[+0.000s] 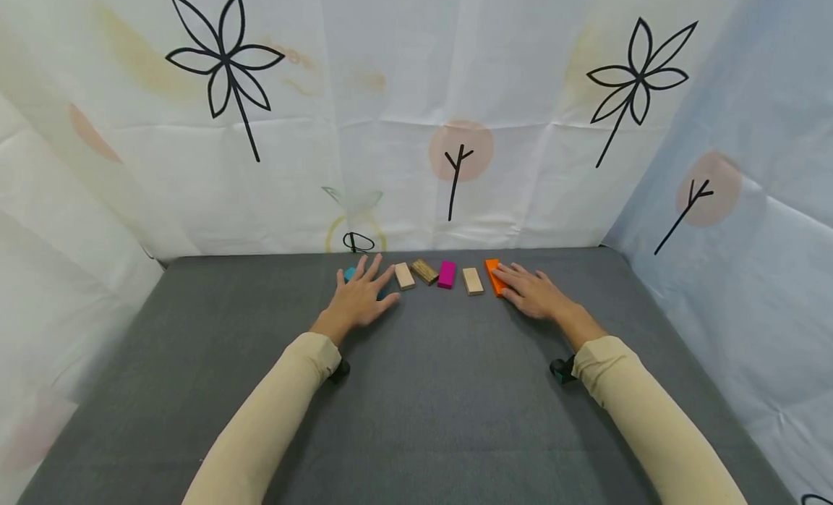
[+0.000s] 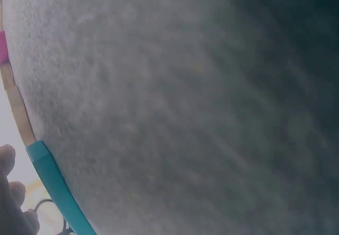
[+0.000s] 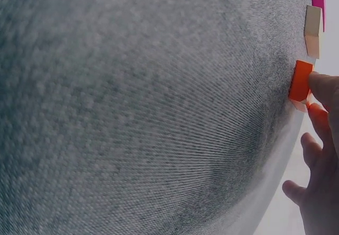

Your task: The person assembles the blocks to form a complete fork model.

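Near the far edge of the table, several small domino-like blocks lie in a row. At its left end my left hand (image 1: 356, 302) spreads its fingers over a blue block (image 2: 55, 182), mostly covered in the head view. The right hand (image 1: 536, 294) rests extended fingers on an orange block (image 1: 492, 268) at the right end; the right wrist view has its thumb and a finger touching that block. Between the hands lie a pale wooden block (image 1: 405, 276), a patterned brown block (image 1: 425, 271), a magenta block (image 1: 446, 274) and another pale block (image 1: 473, 281).
A dark grey cloth covers the table (image 1: 442, 389). White and bluish curtains (image 1: 403, 78) printed with plants hang behind it and at the sides. Dark wrist cameras (image 1: 563, 369) sit under the beige sleeves (image 1: 657, 418).
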The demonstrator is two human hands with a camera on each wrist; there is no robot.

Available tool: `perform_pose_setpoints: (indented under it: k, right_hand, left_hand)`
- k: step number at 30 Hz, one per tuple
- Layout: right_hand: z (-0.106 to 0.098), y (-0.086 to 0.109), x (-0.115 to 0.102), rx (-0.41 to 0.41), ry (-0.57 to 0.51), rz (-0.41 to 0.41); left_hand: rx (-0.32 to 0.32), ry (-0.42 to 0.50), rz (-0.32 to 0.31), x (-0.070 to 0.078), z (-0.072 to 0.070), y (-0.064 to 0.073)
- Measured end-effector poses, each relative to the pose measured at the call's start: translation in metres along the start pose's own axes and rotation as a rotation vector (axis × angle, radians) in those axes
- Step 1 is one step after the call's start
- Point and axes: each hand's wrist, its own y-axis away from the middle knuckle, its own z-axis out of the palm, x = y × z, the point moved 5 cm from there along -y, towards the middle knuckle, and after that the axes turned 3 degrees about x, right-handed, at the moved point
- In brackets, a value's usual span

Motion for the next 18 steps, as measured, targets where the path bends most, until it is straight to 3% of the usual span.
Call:
perform_pose_setpoints:
  k: [10,18]
  right_hand:
    - [-0.002,-0.001,-0.002,-0.007,0.022,0.002]
    - [-0.001,0.002,-0.005,-0.03,0.035,0.027]
  left_hand:
    - [-0.06,0.008,-0.012,0.006,0.008,-0.011]
    - [-0.065,-0.009,0.031,0.011,0.007,-0.01]
